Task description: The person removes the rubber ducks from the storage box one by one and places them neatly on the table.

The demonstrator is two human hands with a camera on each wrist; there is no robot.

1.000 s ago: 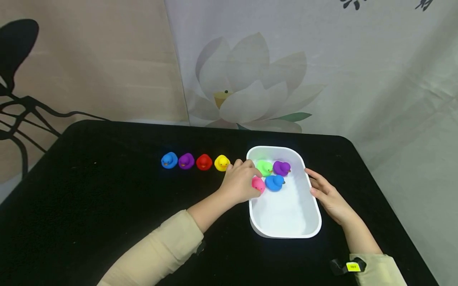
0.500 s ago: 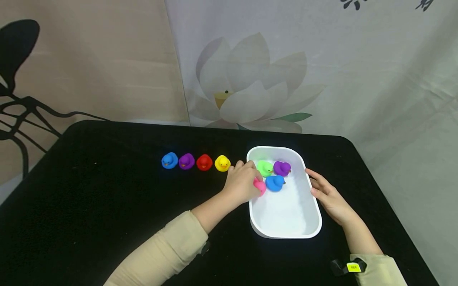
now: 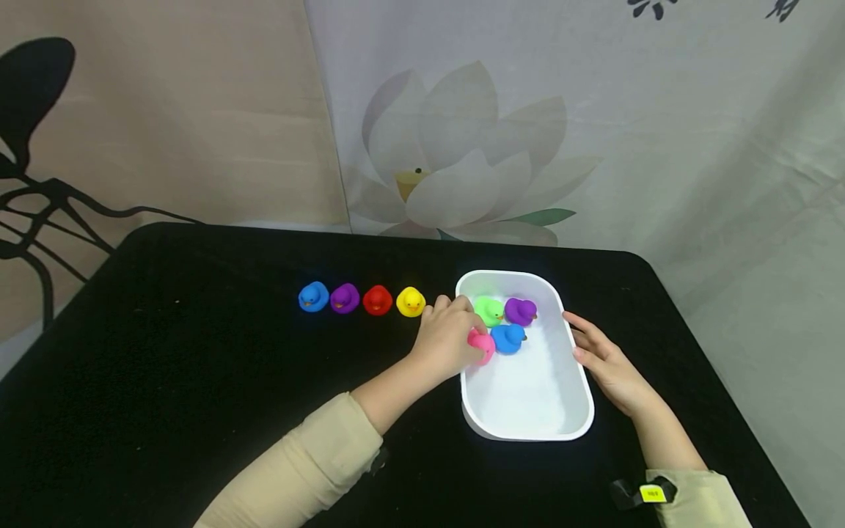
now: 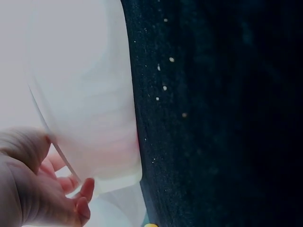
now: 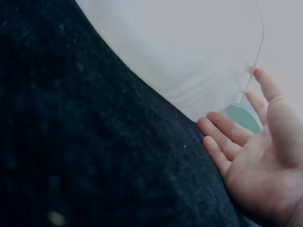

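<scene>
My left hand (image 3: 445,339) reaches over the left rim of a white tray (image 3: 528,403) and holds a small pink rubber duck (image 3: 485,347) inside it. Right beside the pink duck sits a blue duck (image 3: 507,339), with a green duck (image 3: 487,309) and a purple duck (image 3: 520,312) behind. My right hand (image 3: 610,370) rests its thumb and fingertips against the tray's right side, fingers extended. In the left wrist view, the tray wall hides whatever the left hand (image 4: 40,189) holds. The right wrist view shows the right hand's fingers (image 5: 227,127) by the tray's outer wall.
Left of the tray, a blue duck (image 3: 313,297), a purple duck (image 3: 345,298), a red duck (image 3: 377,300) and a yellow duck (image 3: 411,301) stand in a row on the black table (image 3: 198,367). A black chair (image 3: 39,198) stands beyond the table's left edge.
My left hand has moved slightly right, bringing the pink duck closer to the blue duck in the tray. The right hand and the tray have stayed about where they were.
</scene>
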